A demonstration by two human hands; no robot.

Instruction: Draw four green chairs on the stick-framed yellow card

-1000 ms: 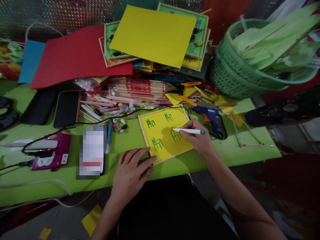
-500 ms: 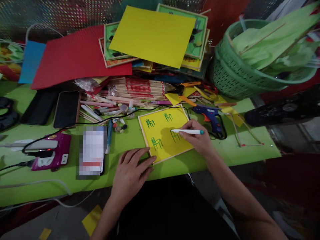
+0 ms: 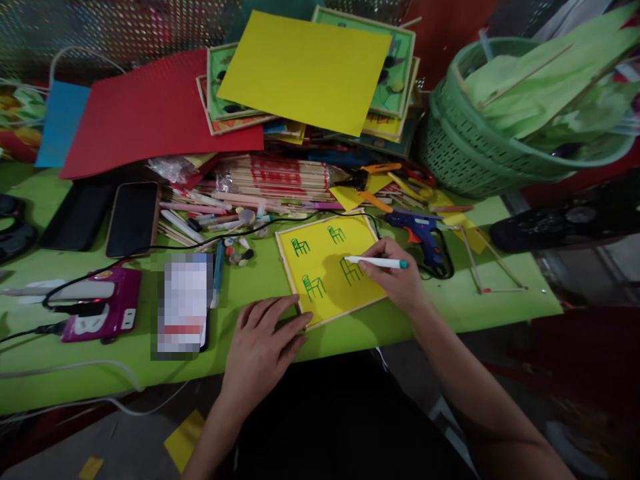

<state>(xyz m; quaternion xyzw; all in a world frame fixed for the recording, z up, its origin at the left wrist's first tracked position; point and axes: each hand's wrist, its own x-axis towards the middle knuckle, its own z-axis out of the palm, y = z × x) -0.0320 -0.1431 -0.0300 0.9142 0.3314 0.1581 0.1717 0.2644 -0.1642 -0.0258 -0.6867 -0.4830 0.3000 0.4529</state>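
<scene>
A yellow sheet (image 3: 325,263) edged with thin wooden sticks lies on the green table (image 3: 260,277), bearing several green chair drawings. My right hand (image 3: 395,273) pinches a white marker (image 3: 377,262) with a teal end. The marker's tip is at the top of the lower right chair drawing (image 3: 351,270). My left hand (image 3: 267,333) rests with fingers spread, its fingertips on the lower left corner of the frame.
Behind the sheet lie a bundle of wooden sticks (image 3: 275,175) and scattered markers. A blue glue gun (image 3: 417,237) is at right, its black cord crossing behind the sheet. Phones (image 3: 133,219) and a purple power strip (image 3: 103,303) are at left. Green baskets (image 3: 475,147) stand at right.
The marker tip has shifted slightly left and up along the lower right chair drawing, which shows more green lines. My left hand stays in place.
</scene>
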